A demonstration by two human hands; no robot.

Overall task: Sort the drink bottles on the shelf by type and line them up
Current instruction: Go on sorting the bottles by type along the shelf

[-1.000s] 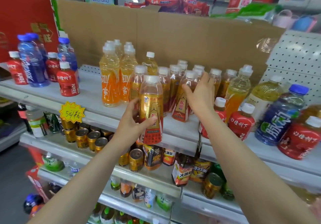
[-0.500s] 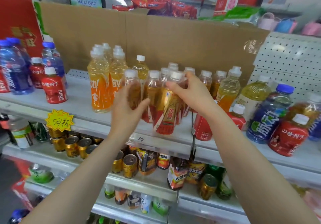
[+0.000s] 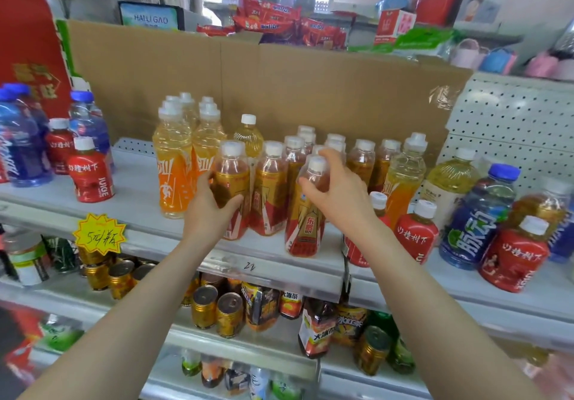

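L grip (image 3: 211, 213) clamps rear gold btl (image 3: 233, 167), R grip (image 3: 338, 198) front gold btl (image 3: 306, 225); orange btls (image 3: 172, 176) beside.

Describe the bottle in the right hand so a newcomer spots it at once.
Below the brown cardboard sheet, on the grey shelf, stands a cluster of gold-and-red bottles. The front bottle is the one the right hand grips just under its white cap. It alone stands forward of the row, nearest the shelf's edge.
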